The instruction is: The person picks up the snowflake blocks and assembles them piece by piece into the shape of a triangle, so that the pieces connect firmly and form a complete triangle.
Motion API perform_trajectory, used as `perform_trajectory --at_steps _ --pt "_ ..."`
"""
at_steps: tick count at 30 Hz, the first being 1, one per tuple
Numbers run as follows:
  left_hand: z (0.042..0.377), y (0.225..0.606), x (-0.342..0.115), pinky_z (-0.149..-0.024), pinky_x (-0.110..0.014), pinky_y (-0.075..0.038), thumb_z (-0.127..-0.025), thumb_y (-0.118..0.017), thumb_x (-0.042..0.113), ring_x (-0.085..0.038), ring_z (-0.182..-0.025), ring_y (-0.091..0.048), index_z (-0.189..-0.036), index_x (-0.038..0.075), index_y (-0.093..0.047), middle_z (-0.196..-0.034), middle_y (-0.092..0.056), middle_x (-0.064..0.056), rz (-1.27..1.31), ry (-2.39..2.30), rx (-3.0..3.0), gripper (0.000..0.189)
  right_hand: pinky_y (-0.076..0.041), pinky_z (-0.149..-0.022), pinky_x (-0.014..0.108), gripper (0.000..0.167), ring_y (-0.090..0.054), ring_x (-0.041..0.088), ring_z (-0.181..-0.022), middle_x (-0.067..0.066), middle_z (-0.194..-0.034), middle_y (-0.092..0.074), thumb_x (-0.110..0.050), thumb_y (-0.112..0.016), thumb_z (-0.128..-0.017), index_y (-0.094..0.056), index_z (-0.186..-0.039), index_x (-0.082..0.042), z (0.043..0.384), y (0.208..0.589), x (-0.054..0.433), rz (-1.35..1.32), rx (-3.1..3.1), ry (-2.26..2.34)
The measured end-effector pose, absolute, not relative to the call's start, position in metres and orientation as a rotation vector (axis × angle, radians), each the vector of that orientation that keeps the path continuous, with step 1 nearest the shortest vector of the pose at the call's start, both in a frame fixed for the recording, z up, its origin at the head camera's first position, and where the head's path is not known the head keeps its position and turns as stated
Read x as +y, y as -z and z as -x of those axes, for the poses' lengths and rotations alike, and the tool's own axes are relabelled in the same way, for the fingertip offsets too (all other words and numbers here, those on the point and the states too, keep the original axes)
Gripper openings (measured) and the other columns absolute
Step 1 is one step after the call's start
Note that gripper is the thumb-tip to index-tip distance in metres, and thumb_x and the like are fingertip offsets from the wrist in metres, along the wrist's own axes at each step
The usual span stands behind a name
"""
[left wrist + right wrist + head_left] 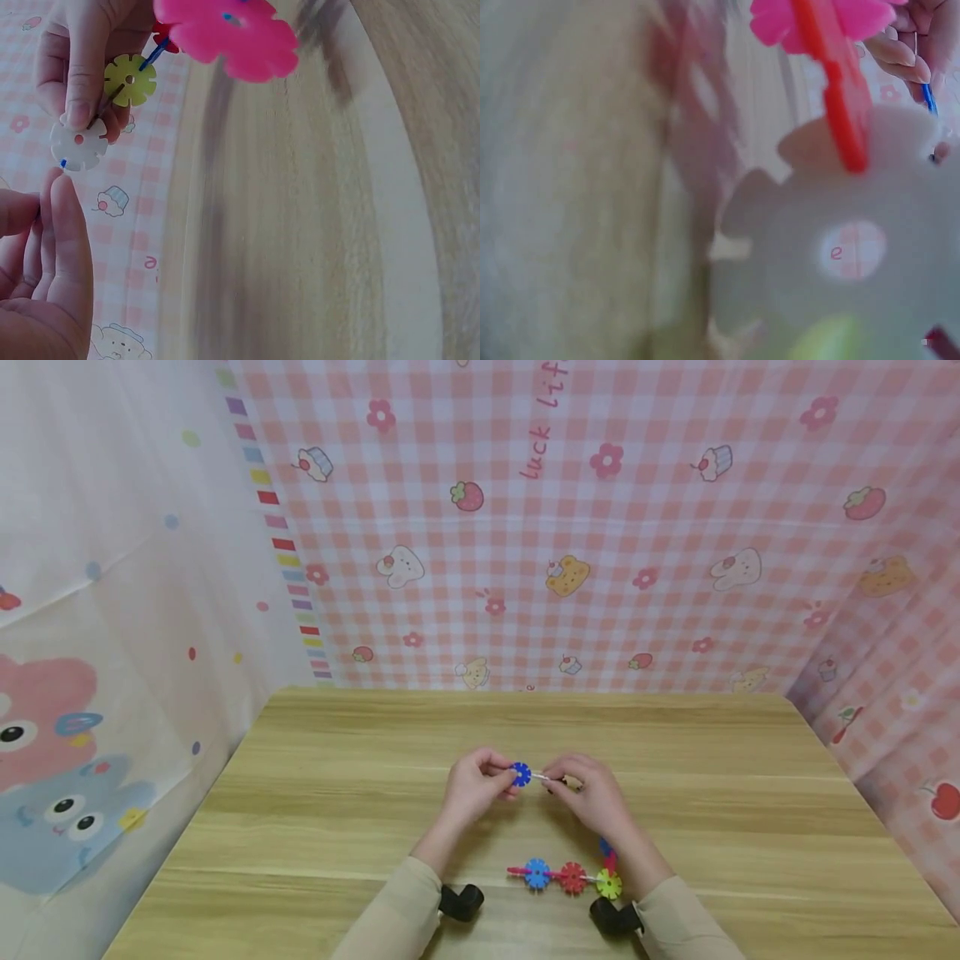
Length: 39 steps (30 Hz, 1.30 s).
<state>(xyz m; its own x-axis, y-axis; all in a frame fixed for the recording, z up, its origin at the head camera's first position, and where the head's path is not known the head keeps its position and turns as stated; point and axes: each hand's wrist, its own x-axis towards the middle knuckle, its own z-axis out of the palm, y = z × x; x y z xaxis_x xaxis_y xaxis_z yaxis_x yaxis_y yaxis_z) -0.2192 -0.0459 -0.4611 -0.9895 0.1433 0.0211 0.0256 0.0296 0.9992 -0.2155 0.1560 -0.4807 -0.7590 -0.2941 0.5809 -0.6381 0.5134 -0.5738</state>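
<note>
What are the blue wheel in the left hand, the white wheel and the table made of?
The blue wheel looks like smooth plastic: bright, even colour and neat notches. The white wheel is probably smooth, dull plastic too: thin and plain, with similar notches. The table seems wood, maybe wood-look laminate, smooth with streaky grain lines.

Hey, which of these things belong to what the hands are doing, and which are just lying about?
Job in hand:
Dark-blue disc, pinched by the left hand
White disc, pinched by the right hand

Lying on the table, though perhaps part of it:
Light-blue disc
Red disc
Yellow-green disc
</note>
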Motion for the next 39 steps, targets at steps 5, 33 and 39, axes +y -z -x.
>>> perform_trajectory --at_steps 5,33,39 --pt "0.217 0.461 -0.045 -0.065 -0.041 -0.06 -0.087 -0.065 -0.012 -0.029 -0.066 -0.07 -0.093 -0.013 -0.061 -0.078 -0.067 -0.016 -0.184 -2.12 2.208 0.008 -0.054 -0.084 0.042 0.013 -0.066 0.019 -0.091 -0.001 -0.093 -0.072 -0.002 -0.08 -0.08 -0.075 -0.087 -0.013 0.215 0.48 0.154 -0.797 -2.358 -1.129" --pt "0.21 0.474 -0.062 -0.078 -0.031 -0.057 -0.089 -0.072 0.004 -0.024 -0.082 -0.07 -0.109 -0.008 -0.066 -0.092 -0.071 -0.014 -0.362 -1.864 2.307 0.024 -0.054 -0.087 0.043 0.008 -0.065 0.015 -0.088 -0.006 -0.091 -0.069 -0.018 -0.075 -0.089 -0.073 -0.09 -0.01 0.224 0.472 0.172 -0.648 -2.669 -1.301" --pt "0.203 0.481 -0.067 -0.082 -0.027 -0.055 -0.085 -0.074 0.001 -0.02 -0.09 -0.067 -0.11 -0.009 -0.067 -0.1 -0.071 -0.015 -0.526 -1.726 2.221 0.027 -0.055 -0.082 0.036 0.011 -0.066 0.015 -0.088 -0.005 -0.09 -0.069 -0.019 -0.076 -0.089 -0.073 -0.09 -0.009 0.227 0.474 0.176 -0.568 -2.666 -1.341"
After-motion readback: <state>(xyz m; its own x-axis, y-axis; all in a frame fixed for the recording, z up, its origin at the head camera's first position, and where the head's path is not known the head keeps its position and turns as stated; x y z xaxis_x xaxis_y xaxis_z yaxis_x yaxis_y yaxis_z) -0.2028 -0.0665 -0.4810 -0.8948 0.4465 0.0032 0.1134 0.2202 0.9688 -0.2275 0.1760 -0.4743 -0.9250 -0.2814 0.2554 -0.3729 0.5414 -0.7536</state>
